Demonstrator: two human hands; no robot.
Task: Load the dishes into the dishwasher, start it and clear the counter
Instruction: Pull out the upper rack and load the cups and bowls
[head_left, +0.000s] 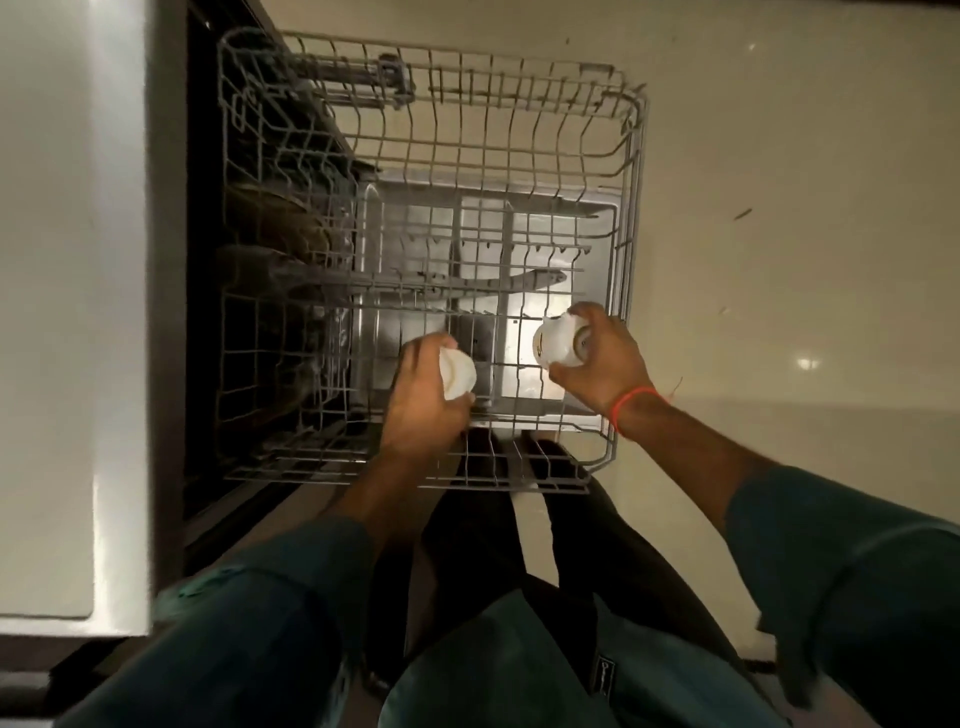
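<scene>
The dishwasher's upper wire rack (631, 171) is pulled out over the open door (597, 218), seen from straight above. My left hand (421, 400) grips a small white cup (457, 375) over the near middle of the rack. My right hand (602, 364) grips a second white cup (558, 343) with a dark mark on its side, held over the rack's near right part. Both cups are tilted on their sides. Whether either cup touches the wires is unclear.
The dark dishwasher cavity (270, 249) lies to the left, with dim dishes in the lower rack. A pale counter top (67, 312) fills the far left. Glossy beige floor (779, 234) spreads to the right. My legs stand at the rack's near edge.
</scene>
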